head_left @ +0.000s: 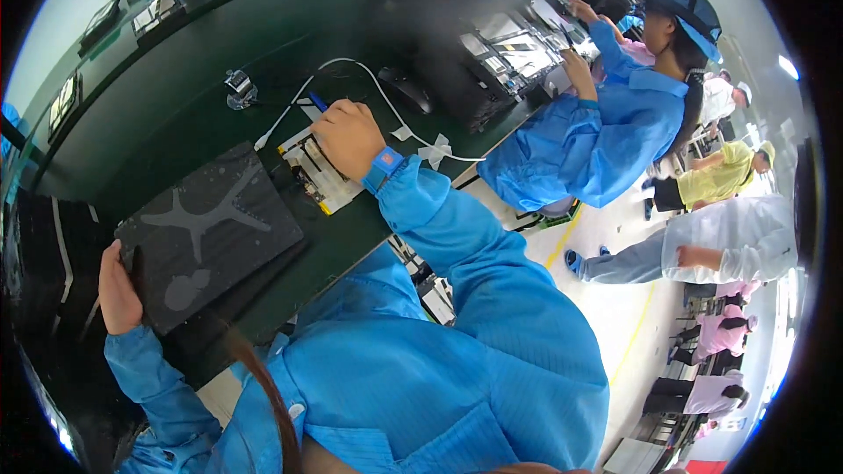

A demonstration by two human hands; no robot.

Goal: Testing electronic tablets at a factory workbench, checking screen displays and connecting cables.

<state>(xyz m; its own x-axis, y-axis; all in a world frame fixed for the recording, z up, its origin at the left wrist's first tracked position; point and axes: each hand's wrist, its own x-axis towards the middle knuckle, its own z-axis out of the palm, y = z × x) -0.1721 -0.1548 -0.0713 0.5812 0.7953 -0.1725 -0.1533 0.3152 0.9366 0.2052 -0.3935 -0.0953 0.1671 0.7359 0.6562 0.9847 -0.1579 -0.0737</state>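
Observation:
My left hand [119, 291] rests against the left edge of a black foam slab [224, 259]. Its fingers look stretched out along that edge, partly hidden. A pale star-like shape and a rounded patch mark the slab's top. To its right lies a flat electronic panel [323, 177] in white, black and yellow, partly covered by my right hand [349, 139]. The right fingers are bent and closed around a slim blue pen-like tool [318, 102], whose end sticks out past them.
A white cable [379, 83] curves behind my right hand, near a black mouse [406, 90]. A small metal-and-clear piece [240, 89] lies farther back. Black trays [158, 16] line the rear ledge. Dark boxes [54, 263] stand at left; a co-worker [606, 114] works at right.

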